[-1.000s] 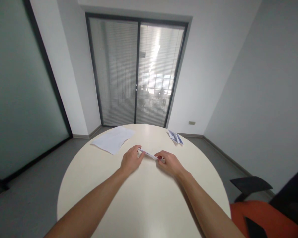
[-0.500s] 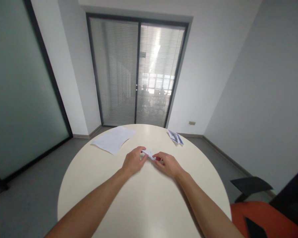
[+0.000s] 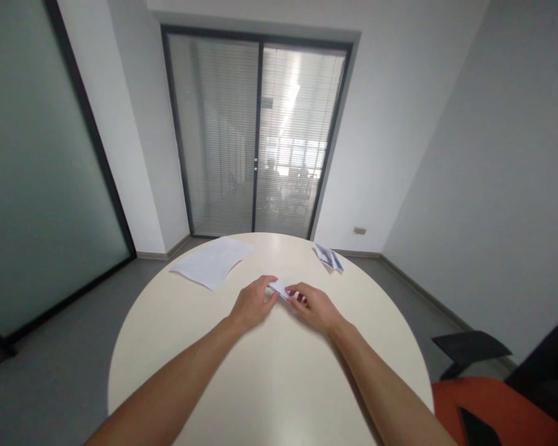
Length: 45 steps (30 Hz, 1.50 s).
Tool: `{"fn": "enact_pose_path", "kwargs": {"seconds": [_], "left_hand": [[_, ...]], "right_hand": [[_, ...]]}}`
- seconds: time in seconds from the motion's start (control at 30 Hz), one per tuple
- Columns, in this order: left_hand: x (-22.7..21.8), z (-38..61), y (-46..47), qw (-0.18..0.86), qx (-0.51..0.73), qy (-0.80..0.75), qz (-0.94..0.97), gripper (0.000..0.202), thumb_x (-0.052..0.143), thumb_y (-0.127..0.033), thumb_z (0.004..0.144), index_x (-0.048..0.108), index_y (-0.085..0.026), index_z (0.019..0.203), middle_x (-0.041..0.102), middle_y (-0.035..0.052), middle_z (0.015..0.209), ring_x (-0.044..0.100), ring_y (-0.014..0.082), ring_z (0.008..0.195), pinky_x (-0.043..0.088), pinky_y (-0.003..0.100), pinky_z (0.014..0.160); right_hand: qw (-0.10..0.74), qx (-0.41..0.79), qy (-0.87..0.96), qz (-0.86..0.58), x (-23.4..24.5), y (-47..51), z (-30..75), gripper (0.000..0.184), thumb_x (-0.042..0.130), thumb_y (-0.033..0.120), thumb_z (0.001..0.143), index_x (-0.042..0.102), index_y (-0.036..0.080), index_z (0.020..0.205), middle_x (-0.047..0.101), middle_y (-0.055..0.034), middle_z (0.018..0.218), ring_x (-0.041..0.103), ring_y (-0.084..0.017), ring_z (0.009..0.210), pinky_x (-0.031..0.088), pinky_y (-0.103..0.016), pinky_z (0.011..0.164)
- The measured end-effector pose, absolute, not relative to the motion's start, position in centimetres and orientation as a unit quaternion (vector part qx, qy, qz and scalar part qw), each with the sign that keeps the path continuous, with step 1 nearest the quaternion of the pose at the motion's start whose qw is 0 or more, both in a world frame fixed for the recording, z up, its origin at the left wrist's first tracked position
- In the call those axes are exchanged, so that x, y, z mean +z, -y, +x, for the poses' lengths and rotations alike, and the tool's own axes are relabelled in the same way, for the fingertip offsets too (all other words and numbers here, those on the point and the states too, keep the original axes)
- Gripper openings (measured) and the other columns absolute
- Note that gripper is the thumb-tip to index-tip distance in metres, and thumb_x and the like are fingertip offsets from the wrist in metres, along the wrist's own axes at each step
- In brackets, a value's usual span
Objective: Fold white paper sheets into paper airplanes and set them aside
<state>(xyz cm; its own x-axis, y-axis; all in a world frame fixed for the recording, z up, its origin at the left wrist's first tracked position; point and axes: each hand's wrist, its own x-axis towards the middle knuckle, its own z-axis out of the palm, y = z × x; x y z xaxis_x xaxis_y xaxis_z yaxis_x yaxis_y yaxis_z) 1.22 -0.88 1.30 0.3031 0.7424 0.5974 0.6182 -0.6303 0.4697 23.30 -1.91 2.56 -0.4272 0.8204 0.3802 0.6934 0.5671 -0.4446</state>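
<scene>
A small piece of folded white paper is between my two hands, near the middle of the round table. My left hand pinches its left end, thumb at the near edge and fingers at the far edge. On the right end, my right hand grips it between thumb and curled fingers. The fingertips partly cover the paper, and its folds are too small to make out.
A large white sheet of paper lies at the table's far left. Toward the far right edge rests a creased, printed paper. An orange chair with a black armrest stands at the right.
The folded paper has turned slightly so more of its upper face shows. My left hand has shifted a touch to the right; the other papers lie unmoved.
</scene>
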Motion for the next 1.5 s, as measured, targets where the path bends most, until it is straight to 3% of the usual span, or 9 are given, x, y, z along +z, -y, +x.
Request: {"fn": "enact_pose_path", "kwargs": {"seconds": [0.63,0.9,1.07,1.3,1.5], "left_hand": [[0.7,1.2,0.5,0.044,0.396,-0.412,0.819,0.027,0.059,-0.023,0.091,0.057,-0.021,0.118,0.065,0.0054,0.121,0.060,0.0213,0.115,0.049,0.038,0.102],[1.0,1.4,0.8,0.014,0.408,-0.383,0.828,0.049,0.056,-0.017,0.091,0.045,-0.024,0.137,0.053,0.0074,0.139,0.049,0.0219,0.129,0.043,0.041,0.111],[0.9,1.4,0.6,0.044,0.387,-0.420,0.820,0.048,0.053,-0.017,0.092,0.043,-0.021,0.139,0.058,0.0085,0.135,0.054,0.0224,0.124,0.046,0.040,0.107],[0.7,1.4,0.4,0.082,0.357,-0.438,0.821,0.056,0.053,-0.012,0.091,0.038,-0.025,0.144,0.066,0.0036,0.128,0.062,0.0193,0.116,0.050,0.035,0.099],[0.8,1.5,0.4,0.069,0.342,-0.413,0.841,0.045,0.053,-0.009,0.090,0.054,-0.024,0.132,0.067,0.0030,0.127,0.063,0.0188,0.116,0.050,0.035,0.100]], "right_hand": [[0.283,0.086,0.842,-0.452,2.6,1.7,23.4,0.030,0.045,0.036,0.100,0.070,0.025,0.113,0.073,-0.0042,0.105,0.065,-0.015,0.077,0.048,-0.028,0.076],[0.313,0.083,0.825,-0.462,2.3,1.2,23.7,0.029,0.046,0.027,0.097,0.068,0.022,0.115,0.072,-0.0051,0.105,0.065,-0.016,0.079,0.049,-0.029,0.077],[0.335,0.096,0.811,-0.469,2.3,1.0,23.6,0.027,0.048,0.023,0.094,0.067,0.021,0.113,0.070,-0.0067,0.106,0.064,-0.016,0.078,0.050,-0.030,0.077],[0.359,0.155,0.782,-0.486,1.6,0.7,23.5,0.026,0.046,0.021,0.093,0.063,0.021,0.111,0.070,-0.0054,0.100,0.062,-0.015,0.070,0.051,-0.029,0.070],[0.352,0.175,0.799,-0.455,1.2,0.6,23.5,0.037,0.046,0.012,0.087,0.062,0.021,0.119,0.069,-0.0066,0.112,0.064,-0.015,0.081,0.052,-0.030,0.078]]}}
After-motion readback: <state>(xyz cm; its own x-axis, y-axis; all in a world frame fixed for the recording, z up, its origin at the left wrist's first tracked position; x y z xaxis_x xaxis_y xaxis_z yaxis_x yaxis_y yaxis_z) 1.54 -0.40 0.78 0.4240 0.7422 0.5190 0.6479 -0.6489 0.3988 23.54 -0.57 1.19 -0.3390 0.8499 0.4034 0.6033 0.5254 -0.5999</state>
